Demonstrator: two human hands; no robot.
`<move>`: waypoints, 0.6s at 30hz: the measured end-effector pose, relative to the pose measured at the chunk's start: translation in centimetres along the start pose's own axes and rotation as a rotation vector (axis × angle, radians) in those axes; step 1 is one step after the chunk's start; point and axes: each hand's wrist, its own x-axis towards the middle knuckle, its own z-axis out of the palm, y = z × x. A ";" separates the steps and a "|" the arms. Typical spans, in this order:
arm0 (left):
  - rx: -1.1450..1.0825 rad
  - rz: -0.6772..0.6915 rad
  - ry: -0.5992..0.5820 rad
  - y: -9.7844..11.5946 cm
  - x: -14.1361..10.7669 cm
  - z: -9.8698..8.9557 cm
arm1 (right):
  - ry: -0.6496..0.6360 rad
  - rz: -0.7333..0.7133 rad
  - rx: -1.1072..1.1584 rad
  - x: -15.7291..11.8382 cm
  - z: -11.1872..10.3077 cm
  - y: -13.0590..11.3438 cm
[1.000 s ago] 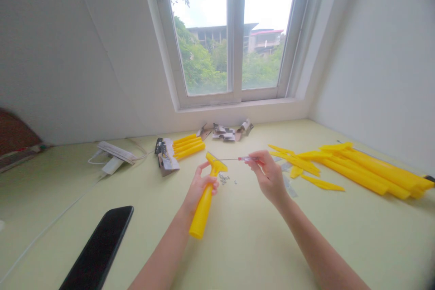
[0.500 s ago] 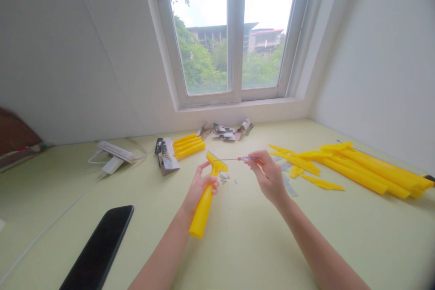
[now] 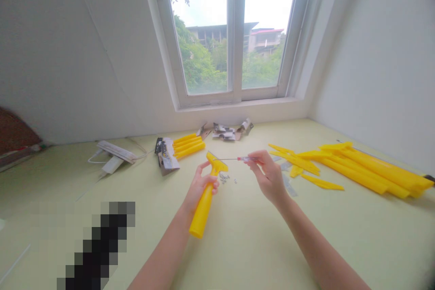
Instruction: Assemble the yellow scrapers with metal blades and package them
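Note:
My left hand (image 3: 201, 186) is wrapped round a yellow scraper (image 3: 202, 213), its wide head tilted up and away from me. In my right hand (image 3: 268, 174) is a screwdriver (image 3: 244, 159) with a red and clear handle, pinched between the fingers. Its thin shaft points left and the tip meets the scraper head; whether a screw sits there is too small to tell. Just beyond my left fingers, small metal nuts or screws (image 3: 223, 176) lie in a loose pile on the table.
Packaged yellow handles (image 3: 188, 146) and torn packaging (image 3: 226, 132) lie toward the window. At right are yellow blade-like pieces (image 3: 321, 182), clear strips (image 3: 288, 185) and long yellow handles (image 3: 377, 170). A power strip (image 3: 117, 152) sits at left; a pixelated dark object (image 3: 98, 249) is nearer.
Both hands, the scraper and the screwdriver hold nearly the same position. The black phone at lower left now appears pixelated.

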 end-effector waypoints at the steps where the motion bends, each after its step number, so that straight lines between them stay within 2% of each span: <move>1: 0.002 0.004 -0.002 0.0 0.0 0.0 | 0.002 0.000 -0.005 0.0 0.0 0.0; 18: 0.056 0.006 0.000 -0.3 0.1 -0.1 | 0.056 -0.061 -0.183 0.3 -0.4 -0.6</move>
